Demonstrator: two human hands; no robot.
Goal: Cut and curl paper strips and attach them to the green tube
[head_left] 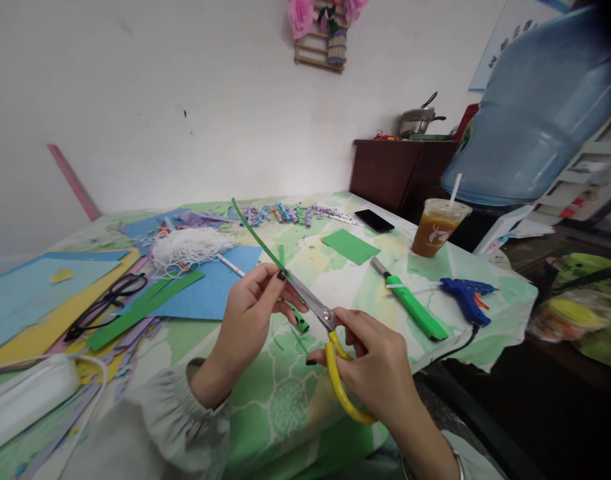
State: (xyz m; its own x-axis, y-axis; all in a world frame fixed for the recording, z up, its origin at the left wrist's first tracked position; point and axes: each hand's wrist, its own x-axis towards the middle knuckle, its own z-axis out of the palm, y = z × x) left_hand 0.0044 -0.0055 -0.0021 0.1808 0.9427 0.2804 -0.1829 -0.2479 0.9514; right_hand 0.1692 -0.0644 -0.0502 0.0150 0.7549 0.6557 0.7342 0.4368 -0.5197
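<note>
Two bare hands work over a cloth-covered surface (305, 250): the left hand (253, 320) pinches a thin green strip (255, 235) between thumb and fingers, while the right hand (375, 357) grips yellow-handled scissors (329, 319), blades pointing far and left toward the strip. Right of them lie a green lighter (415, 308) and a blue glue gun (468, 297); on the left, white string (188, 248) rests near black glasses (108, 303), and a green paper rectangle (350, 247) lies on the far side.
</note>
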